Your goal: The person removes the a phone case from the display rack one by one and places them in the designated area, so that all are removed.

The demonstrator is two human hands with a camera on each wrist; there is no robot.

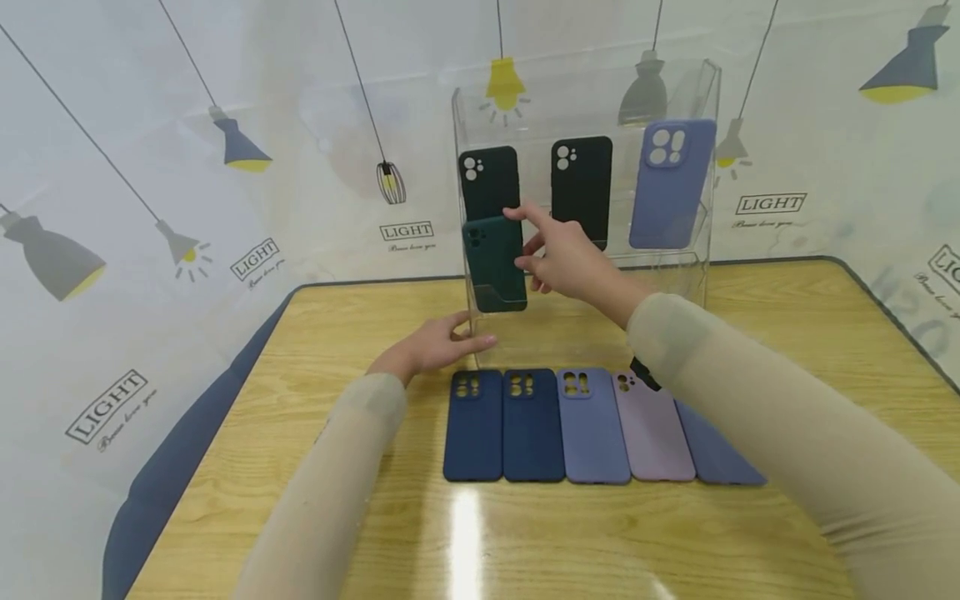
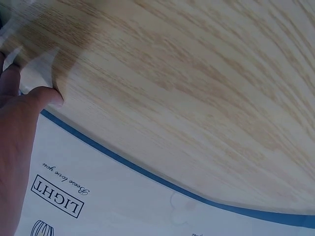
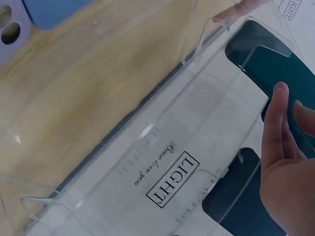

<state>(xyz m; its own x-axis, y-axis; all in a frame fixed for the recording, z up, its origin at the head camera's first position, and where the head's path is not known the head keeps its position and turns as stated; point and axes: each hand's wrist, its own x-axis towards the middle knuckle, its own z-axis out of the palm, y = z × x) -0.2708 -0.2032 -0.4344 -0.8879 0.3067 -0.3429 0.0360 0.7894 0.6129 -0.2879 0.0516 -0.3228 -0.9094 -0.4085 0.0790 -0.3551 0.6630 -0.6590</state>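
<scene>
A clear acrylic display stand (image 1: 585,100) stands upright on the table. My left hand (image 1: 431,346) grips its lower left edge, thumb in front and fingers behind; the left wrist view shows this hand (image 2: 19,113) at the clear plastic. A dark green phone case (image 1: 495,267) sits in a lower left pocket of the stand, overlapping a black phone case (image 1: 491,175) behind it. My right hand (image 1: 566,254) is at the green case's right side, index fingertip by its top corner and thumb by its edge. In the right wrist view its fingers (image 3: 278,118) extend before the green case.
Another black case (image 1: 581,179) and a periwinkle case (image 1: 672,187) stand in the upper row. In front of the stand, several cases lie side by side: navy (image 1: 472,433), periwinkle (image 1: 595,433) and pink (image 1: 655,433). A printed wall covering (image 1: 337,225) rises behind the wooden table (image 1: 360,533).
</scene>
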